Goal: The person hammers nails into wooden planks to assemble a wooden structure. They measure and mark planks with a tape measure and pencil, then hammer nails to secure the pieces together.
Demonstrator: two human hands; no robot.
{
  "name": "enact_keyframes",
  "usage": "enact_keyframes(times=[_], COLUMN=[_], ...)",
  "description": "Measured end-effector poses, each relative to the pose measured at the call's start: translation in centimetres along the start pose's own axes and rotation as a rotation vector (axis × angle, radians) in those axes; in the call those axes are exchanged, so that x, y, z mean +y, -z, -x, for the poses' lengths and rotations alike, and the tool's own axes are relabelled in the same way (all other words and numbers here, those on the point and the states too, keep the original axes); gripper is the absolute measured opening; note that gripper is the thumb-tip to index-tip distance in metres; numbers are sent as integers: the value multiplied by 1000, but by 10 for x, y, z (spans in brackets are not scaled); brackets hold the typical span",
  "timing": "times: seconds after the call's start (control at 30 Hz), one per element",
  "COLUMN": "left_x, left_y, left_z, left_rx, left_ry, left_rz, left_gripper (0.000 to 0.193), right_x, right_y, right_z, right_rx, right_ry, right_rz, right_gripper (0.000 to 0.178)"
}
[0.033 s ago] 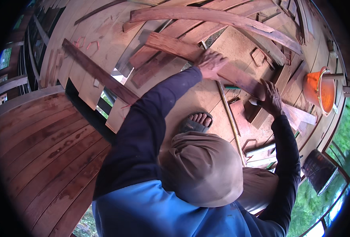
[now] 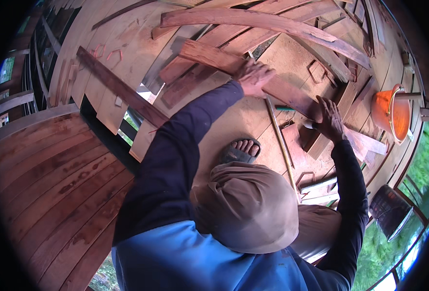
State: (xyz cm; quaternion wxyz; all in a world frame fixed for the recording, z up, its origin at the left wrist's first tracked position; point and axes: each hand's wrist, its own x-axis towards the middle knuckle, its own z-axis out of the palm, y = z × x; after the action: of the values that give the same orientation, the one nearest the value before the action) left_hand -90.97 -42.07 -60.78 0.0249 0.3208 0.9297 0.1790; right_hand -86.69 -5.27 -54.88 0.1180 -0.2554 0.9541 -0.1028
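Observation:
A reddish-brown wooden board (image 2: 292, 96) lies slantwise in front of me, running from upper left to lower right. My left hand (image 2: 254, 77) is closed over its middle, fingers wrapped across the top. At its lower right end my right hand (image 2: 331, 120) is closed around the edge, the thumb side partly hidden. Under that end is a grooved wooden block (image 2: 320, 144). A small whitish thing (image 2: 309, 124) shows beside the right hand, too small to name. A thin yellowish rod (image 2: 280, 140) passes beneath the board near my left hand.
More reddish planks (image 2: 267, 20) lie piled beyond the board. Orange bucket (image 2: 390, 114) stands at the right, a dark bucket (image 2: 391, 209) lower down. Bent reddish rods (image 2: 317, 72) lie on the plank floor (image 2: 267, 123). A dark gap (image 2: 105, 136) opens at left.
My left hand has shifted very slightly left along the board. The fingers of my right hand have moved a little at the board's end. Both hands keep their hold.

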Motion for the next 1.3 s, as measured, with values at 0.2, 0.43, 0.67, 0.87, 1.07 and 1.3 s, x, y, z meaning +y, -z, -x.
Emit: enact_keyframes(times=[0.2, 0.43, 0.67, 0.87, 1.07, 1.3], left_x=[-61, -76, -74, -76, -88, -91], left_y=[33, 17, -6, -38, -60, -88], left_z=[24, 30, 25, 9, 1, -2], left_rx=[-82, 10, 15, -1, 52, 213], left_ry=[77, 30, 98, 46, -25, -30], left_rz=[1, 32, 127, 53, 61, 38], left_gripper=[89, 84, 80, 117, 136, 131], right_x=[-57, -88, -106, -110, -136, -105], right_y=[13, -21, -18, -19, -11, -41], right_z=[-75, -119, -117, -113, -116, -104], right_rx=[-179, -283, -313, -315, -296, -135], right_ry=[41, -74, -140, -172, -243, -205], right_rz=[-73, -131, -36, 115, 89, 110], right_gripper=[108, 85, 63, 79, 90, 112])
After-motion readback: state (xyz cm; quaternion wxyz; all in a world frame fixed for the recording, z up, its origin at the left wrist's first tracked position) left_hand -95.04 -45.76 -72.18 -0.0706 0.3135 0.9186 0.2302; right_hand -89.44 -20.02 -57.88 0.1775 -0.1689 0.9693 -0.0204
